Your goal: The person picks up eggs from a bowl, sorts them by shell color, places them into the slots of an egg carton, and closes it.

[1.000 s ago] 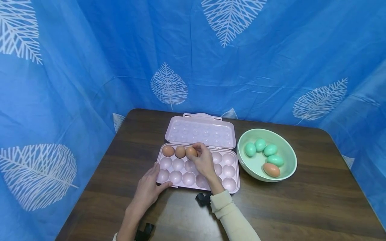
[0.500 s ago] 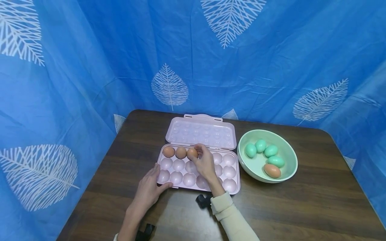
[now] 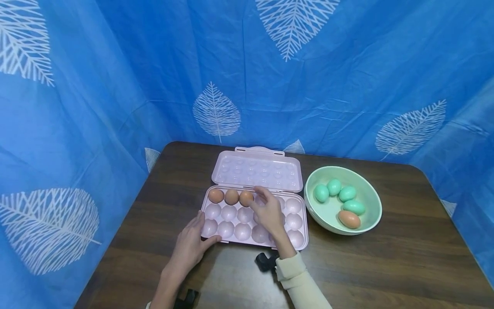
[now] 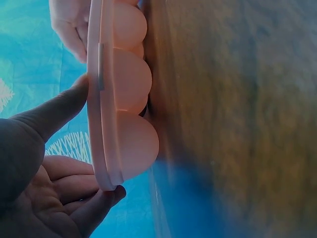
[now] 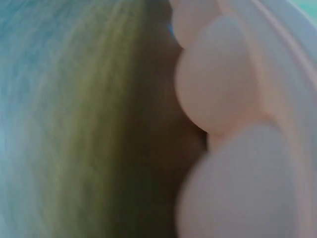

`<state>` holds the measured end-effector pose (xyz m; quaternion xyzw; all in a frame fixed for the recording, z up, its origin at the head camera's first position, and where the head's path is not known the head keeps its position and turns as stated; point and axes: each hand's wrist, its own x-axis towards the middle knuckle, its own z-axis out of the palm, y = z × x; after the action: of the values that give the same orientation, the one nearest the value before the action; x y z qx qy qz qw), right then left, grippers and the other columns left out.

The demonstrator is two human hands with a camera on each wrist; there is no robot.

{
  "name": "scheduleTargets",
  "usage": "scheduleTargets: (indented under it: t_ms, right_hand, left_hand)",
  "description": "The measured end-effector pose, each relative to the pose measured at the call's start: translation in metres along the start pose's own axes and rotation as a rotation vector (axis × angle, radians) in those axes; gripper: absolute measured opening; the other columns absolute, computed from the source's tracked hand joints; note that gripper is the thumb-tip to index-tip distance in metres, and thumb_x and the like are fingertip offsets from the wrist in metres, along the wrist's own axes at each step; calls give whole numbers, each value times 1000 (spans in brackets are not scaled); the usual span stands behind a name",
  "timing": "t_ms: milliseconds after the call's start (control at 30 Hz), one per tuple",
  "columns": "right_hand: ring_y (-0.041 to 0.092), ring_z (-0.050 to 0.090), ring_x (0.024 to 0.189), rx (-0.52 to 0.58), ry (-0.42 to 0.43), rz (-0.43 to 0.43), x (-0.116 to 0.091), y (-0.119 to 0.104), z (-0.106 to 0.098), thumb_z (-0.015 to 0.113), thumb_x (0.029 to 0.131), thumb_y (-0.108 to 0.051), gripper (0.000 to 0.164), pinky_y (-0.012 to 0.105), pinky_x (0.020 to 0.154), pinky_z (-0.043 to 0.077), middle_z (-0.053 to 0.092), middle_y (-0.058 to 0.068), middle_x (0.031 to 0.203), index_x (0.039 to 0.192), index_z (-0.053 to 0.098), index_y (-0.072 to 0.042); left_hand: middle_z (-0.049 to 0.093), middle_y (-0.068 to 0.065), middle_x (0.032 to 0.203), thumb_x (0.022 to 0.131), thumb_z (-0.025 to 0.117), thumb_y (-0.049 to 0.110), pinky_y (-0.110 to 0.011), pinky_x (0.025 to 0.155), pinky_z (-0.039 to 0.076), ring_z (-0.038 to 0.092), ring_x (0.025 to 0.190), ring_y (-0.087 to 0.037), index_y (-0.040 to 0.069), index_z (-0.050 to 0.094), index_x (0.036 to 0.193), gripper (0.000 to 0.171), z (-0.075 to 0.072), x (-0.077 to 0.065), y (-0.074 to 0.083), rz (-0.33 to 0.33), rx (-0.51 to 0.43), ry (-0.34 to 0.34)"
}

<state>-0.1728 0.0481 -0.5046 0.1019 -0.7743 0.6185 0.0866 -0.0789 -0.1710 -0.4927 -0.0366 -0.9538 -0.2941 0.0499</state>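
A pink egg tray (image 3: 266, 245) lies with its lid (image 3: 257, 171) folded back. Three brown eggs fill the left end of its far row: a left egg (image 3: 216, 196), a middle egg (image 3: 231, 197) and a third egg (image 3: 246, 198). Just right of the third egg is my right hand (image 3: 269, 215), fingers spread and holding nothing; whether a fingertip still touches the egg I cannot tell. My left hand (image 3: 189, 242) grips the tray's near left corner, thumb on the front edge and fingers round the side. In the right wrist view only the tray's cups (image 5: 218, 74) show, blurred.
Right of the tray stands a pale green bowl (image 3: 312, 205) with several green eggs (image 3: 347, 193) and one brown egg (image 3: 349, 219). The brown wooden table (image 3: 409, 249) ends at the back against a blue leaf-print curtain (image 3: 328, 86).
My right hand has let go of the third brown egg and shifted slightly right. The egg stays in its cup. My left hand keeps its hold on the tray.
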Motion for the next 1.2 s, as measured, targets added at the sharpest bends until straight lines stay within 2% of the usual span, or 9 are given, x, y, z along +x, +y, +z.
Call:
scheduleTargets:
  t_ms: [200,367,600,733,867,1100,1200]
  right_hand:
    - [41,55,123,72,-1,-1,-4,-22,-24,68,84,12,43,39,105,42,59,30,126,125,56,15]
    - [44,53,124,81,0,-16,-12,-49,-44,65,85,15,42,39,105,42,57,34,127,125,54,18]
    - [41,53,123,136,47,-43,-16,-24,-74,69,86,10,43,31,104,42,56,34,127,127,55,15]
    - [36,56,121,144,104,-50,-21,-20,-94,70,86,9,42,28,102,43,58,32,125,126,58,13]
    - [33,57,120,100,156,-46,-25,-22,-114,72,85,8,43,26,102,43,61,29,124,126,58,12]
    - [31,59,119,-93,194,17,-25,-24,-150,79,83,-1,49,21,100,43,63,21,123,127,61,6]
    - [26,60,119,-135,221,34,-24,-20,-165,79,83,-2,48,21,100,43,65,18,122,127,62,5]
  left_hand:
    - [47,-36,137,78,84,29,-56,103,40,49,126,-46,-19,45,135,84,-1,-1,0,8,-9,7]
    - [47,-36,136,78,84,29,-57,103,40,49,126,-46,-20,46,134,84,-3,-1,0,13,-1,17]
    - [48,-36,136,78,84,30,-56,102,40,49,126,-46,-19,46,134,84,-2,-1,-1,19,2,15]
    - [48,-36,136,78,84,30,-56,102,40,49,126,-46,-19,46,135,83,-1,-1,-1,32,2,23]
    - [48,-36,136,78,84,30,-56,102,40,49,126,-46,-19,47,134,83,-2,-1,0,35,0,23]
    - [48,-36,136,79,83,30,-57,102,40,49,126,-46,-19,47,134,82,-3,-2,1,26,-1,13]
    - [48,-36,137,79,83,30,-57,102,41,49,126,-46,-18,47,134,82,-3,-2,1,20,3,6]
